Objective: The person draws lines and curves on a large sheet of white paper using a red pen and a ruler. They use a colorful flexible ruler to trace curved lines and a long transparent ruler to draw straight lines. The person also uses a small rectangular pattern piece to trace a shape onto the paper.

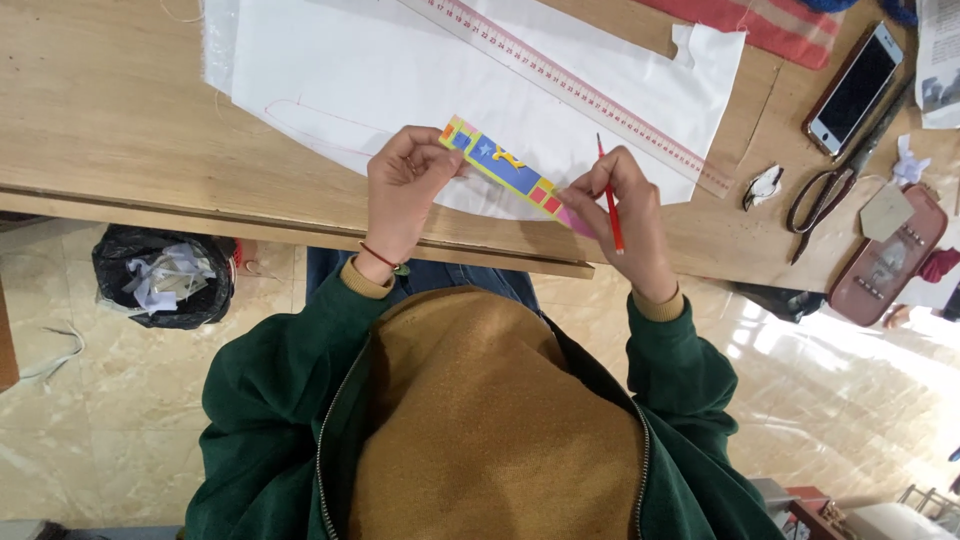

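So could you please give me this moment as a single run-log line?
left hand: holds colourful short ruler | right hand: holds ruler's other end, red pencil | under: white fabric | beside: long ruler

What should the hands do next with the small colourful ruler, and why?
Probably lay the colourful ruler flat on the white fabric near the drawn red line. The left hand and right hand hold it by its ends over the fabric at the table edge, and the right hand also holds a red pencil, ready to mark.
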